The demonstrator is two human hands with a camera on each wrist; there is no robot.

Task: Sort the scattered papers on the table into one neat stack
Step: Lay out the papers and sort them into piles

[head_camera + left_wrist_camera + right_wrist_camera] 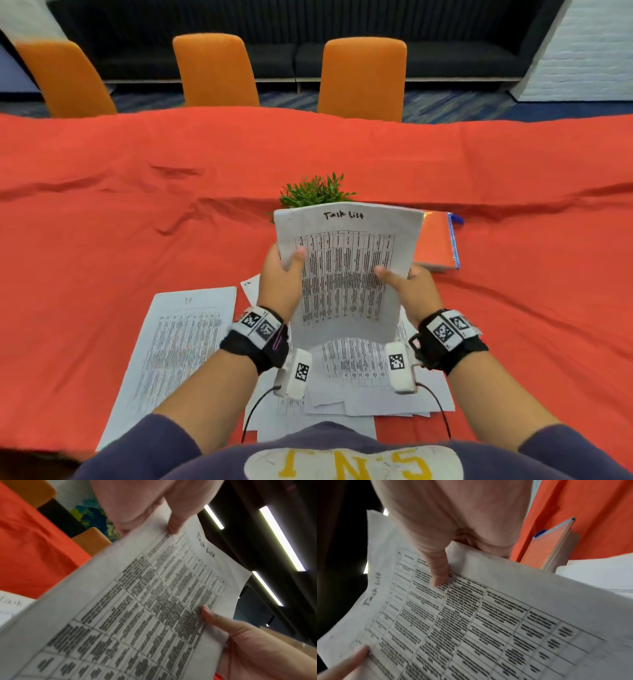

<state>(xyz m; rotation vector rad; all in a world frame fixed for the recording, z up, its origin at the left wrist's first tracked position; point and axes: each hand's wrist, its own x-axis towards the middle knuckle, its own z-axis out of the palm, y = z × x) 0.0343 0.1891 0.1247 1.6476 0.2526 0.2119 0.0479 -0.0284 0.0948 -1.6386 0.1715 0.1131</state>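
Note:
A printed sheet headed "Task list" [346,270] is held upright above the table, its lower edge curling toward me. My left hand [282,274] pinches its left edge, thumb on the front. My right hand [407,284] pinches its right edge the same way. The left wrist view shows the sheet [154,608] with both thumbs on it; the right wrist view shows the sheet [471,622] under my right thumb. Below my hands lies a loose pile of printed papers [356,380]. One more printed sheet [178,346] lies flat to the left.
A red cloth covers the table [102,205]. An orange folder with a blue pen [436,241] lies right of the held sheet, and a small green plant [315,192] stands behind it. Three orange chairs [215,68] line the far side.

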